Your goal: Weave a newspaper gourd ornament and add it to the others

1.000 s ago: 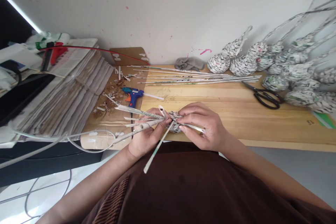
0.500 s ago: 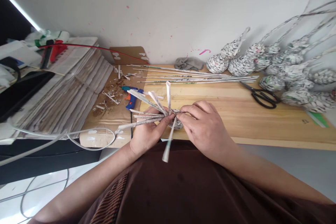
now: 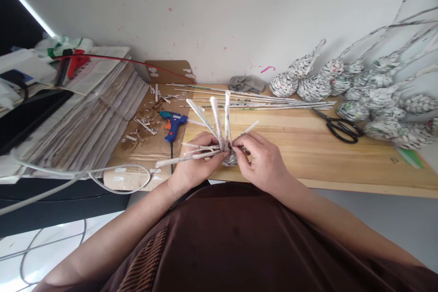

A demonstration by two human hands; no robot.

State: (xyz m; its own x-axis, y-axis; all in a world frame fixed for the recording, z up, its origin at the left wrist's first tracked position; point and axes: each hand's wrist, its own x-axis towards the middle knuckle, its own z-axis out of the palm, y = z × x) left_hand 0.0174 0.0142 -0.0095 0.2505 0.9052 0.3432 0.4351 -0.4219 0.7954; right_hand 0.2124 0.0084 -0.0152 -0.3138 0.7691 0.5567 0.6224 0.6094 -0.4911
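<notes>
A small woven paper piece (image 3: pixel 230 159) sits between my two hands near the table's front edge, with several rolled paper strips (image 3: pixel 215 116) fanning up and to the left from it. My left hand (image 3: pixel 196 164) is closed round its left side, thumb pressed at the base of the strips. Fingertips of my right hand (image 3: pixel 262 159) pinch a paper strip at the right side of the weave. One strip end (image 3: pixel 252 127) points up and right behind the right fingers. The underside of the piece is partly hidden.
Loose paper rods (image 3: pixel 239 99) lie behind the hands. Black scissors (image 3: pixel 342 128) and woven paper gourds (image 3: pixel 315 87) are at right. A blue glue gun (image 3: pixel 175 125), paper scraps (image 3: pixel 145 125) and a newspaper stack (image 3: pixel 102 105) are at left; a grey cloth (image 3: pixel 247 84) lies by the wall.
The strip that hung down toward my body no longer shows there. A strip end now points up and right by my right hand, and the upright strips have shifted slightly right.
</notes>
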